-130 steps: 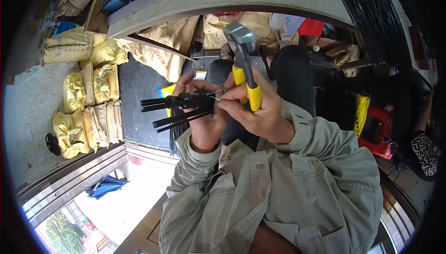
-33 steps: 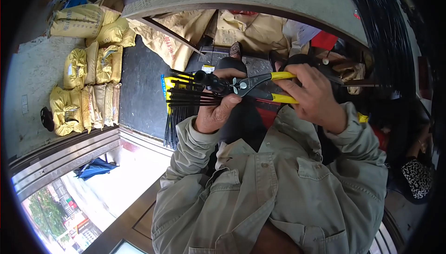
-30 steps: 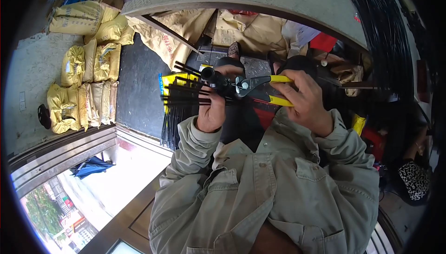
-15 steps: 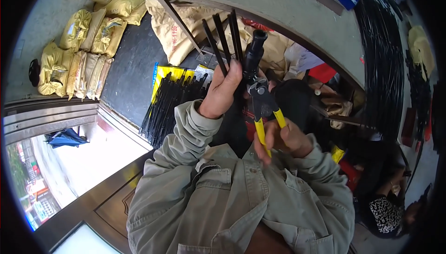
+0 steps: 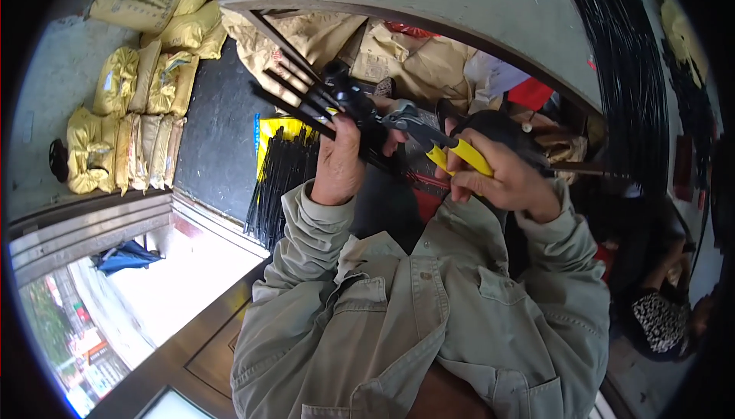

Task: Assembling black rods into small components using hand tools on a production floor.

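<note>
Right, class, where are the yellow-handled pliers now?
In the head view, the pliers are above and right of centre, held in the right hand, next to the black tube in the left hand.

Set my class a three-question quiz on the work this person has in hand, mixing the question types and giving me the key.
1. Short answer: which tool does the right hand hold?
2. True or false: the stacked yellow sacks are on the right side of the picture.
3. Fill in the blank: the left hand holds a black tubular part together with several thin black ____.

Key
1. Pliers with yellow grips.
2. False; the sacks are on the left side.
3. Rods.
</note>
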`<state>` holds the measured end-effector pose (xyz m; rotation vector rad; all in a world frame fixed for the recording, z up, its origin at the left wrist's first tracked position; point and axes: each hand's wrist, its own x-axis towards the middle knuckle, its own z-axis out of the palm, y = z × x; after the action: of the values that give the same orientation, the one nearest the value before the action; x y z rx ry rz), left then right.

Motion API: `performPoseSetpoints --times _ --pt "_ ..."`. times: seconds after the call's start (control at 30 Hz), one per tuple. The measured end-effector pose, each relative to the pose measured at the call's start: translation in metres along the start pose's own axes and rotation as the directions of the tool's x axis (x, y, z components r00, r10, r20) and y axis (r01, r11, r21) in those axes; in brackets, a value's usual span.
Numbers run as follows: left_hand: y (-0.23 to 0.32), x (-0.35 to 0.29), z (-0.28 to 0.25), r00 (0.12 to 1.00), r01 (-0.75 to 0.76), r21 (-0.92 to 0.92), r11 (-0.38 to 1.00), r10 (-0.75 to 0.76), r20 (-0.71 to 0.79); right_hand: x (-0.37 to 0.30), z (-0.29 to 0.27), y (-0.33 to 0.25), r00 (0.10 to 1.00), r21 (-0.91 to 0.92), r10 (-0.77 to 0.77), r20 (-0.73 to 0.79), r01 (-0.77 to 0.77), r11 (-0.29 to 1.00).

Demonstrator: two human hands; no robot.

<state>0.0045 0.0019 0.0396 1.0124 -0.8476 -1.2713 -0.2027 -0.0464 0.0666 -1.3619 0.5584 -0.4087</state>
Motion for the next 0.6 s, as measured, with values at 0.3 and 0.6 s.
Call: performPoseSetpoints --times 0.3,0.6 --pt "-0.003 -0.003 -0.004 0.995 -0.056 -0.009 0.998 0.057 0.077 0.001 -0.005 -0.021 0.994 -0.442 0.061 0.087 -0.016 0.897" --pt "-0.006 0.009 0.004 0.991 -0.087 0.039 0.995 0.091 -0.093 0.017 -0.001 0.017 0.934 -0.647 -0.354 -0.046 0.242 0.723"
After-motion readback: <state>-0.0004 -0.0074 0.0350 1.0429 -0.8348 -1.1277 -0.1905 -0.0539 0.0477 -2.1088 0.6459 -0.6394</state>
